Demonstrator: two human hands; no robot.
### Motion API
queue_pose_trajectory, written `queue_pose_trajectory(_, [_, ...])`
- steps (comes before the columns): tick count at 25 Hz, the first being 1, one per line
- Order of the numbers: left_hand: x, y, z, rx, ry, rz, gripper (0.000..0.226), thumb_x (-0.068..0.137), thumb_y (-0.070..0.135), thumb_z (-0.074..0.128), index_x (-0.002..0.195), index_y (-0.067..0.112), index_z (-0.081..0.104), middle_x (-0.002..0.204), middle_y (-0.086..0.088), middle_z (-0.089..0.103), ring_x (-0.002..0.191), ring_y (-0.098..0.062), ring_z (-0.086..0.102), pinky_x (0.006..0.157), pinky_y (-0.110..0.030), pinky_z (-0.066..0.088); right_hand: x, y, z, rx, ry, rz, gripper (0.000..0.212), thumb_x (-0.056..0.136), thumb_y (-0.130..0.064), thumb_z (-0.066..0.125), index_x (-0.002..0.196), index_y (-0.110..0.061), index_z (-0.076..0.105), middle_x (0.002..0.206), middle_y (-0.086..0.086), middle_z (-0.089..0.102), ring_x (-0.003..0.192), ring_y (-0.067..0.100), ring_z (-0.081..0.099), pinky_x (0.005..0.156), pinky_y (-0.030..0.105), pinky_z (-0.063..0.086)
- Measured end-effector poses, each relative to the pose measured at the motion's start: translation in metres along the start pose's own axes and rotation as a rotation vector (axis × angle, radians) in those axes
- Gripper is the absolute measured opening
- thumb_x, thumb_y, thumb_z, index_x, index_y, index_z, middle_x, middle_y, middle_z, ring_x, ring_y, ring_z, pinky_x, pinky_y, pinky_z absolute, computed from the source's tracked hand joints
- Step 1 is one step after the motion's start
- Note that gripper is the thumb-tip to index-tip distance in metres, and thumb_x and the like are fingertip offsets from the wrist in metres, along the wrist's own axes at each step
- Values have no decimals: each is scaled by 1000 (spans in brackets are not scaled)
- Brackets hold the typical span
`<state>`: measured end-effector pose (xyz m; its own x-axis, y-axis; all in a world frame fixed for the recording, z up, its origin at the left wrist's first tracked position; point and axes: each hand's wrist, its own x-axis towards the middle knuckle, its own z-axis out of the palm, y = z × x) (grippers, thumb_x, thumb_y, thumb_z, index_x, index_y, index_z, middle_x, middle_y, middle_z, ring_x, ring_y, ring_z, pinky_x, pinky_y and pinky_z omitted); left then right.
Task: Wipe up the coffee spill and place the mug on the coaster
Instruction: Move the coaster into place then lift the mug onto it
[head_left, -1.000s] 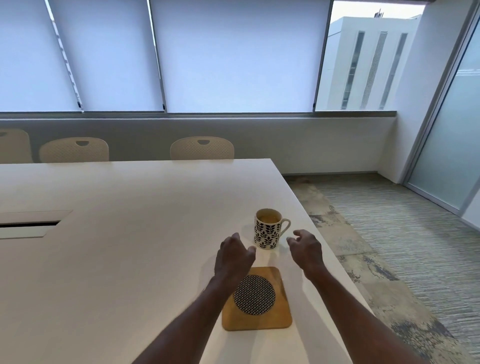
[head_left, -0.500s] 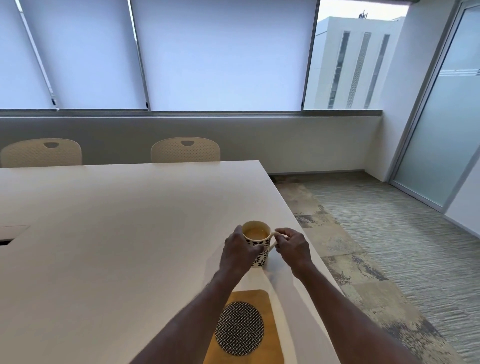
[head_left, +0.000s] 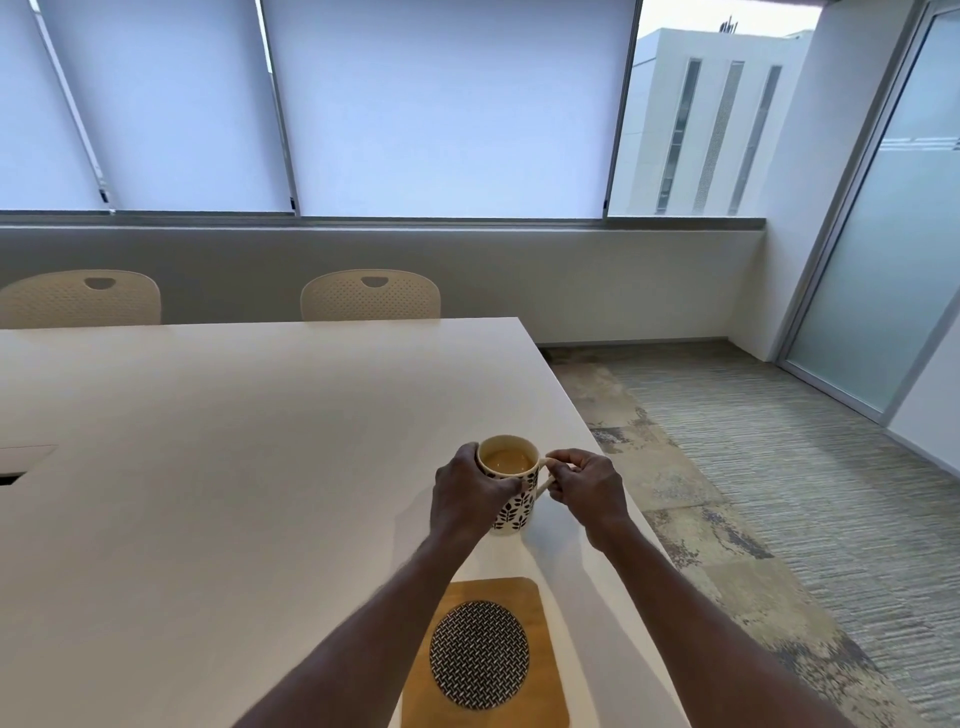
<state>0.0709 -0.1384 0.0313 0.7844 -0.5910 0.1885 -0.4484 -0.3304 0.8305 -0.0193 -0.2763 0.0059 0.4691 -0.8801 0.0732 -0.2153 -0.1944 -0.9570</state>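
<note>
A cream mug with a dark leaf pattern holds light brown coffee and sits near the right edge of the white table. My left hand wraps around the mug's left side. My right hand pinches the handle on its right side. Closer to me lies a round black-and-white patterned coaster on a wooden board. I see no spill and no cloth on the table.
The table's right edge runs close to the mug, with patterned carpet beyond it. Two beige chairs stand at the far side. A cable slot sits at the table's left.
Both hands reached forward and closed on the mug, the left around its body and the right on the handle. The camera view shifted so the coaster sits lower in the frame.
</note>
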Motion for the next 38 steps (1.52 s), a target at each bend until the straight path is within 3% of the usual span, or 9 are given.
queue_pose_trajectory(8, [-33,11,-33,-9,46,41,63,67,41,84,118,13,61,108,-4,71,101,-23,66,82,-44,57,-34,-23,-11,96,-62,-40,9,88,-14,71,93,-11,77,74,13,74,63,21,69,68,37,62])
queue_pose_trajectory(11, [-54,11,-45,-17,56,43,63,66,41,84,119,14,61,107,-2,72,100,-22,66,82,-43,58,-57,-28,-16,109,-77,-51,7,88,-14,71,88,-16,77,77,14,75,70,26,72,70,41,63])
queue_pose_trajectory(17, [-95,7,-61,-13,29,67,56,65,42,85,111,15,64,100,2,74,87,-15,70,74,-35,60,-103,-25,-24,135,-123,-14,9,88,-13,70,93,-9,76,77,19,73,68,25,68,76,47,62])
queue_pose_trajectory(25, [-133,-4,-66,-16,-11,17,58,63,42,86,111,18,64,98,4,74,86,-11,70,74,-35,61,-142,-13,-28,144,-155,41,7,88,-9,69,89,-8,76,73,18,71,64,24,65,77,49,61])
queue_pose_trajectory(33, [-146,-9,-57,5,-19,-5,58,63,42,86,111,18,63,97,5,73,85,-11,70,74,-35,61,-154,-3,-32,90,-160,54,10,89,-12,69,95,-8,75,79,17,73,69,23,70,74,42,63])
queue_pose_trajectory(38, [-151,-13,-54,4,8,9,62,63,44,85,115,19,61,100,5,72,90,-13,69,77,-37,60,-154,-4,-34,90,-178,44,7,87,-11,70,87,-12,77,76,16,75,66,21,72,70,38,63])
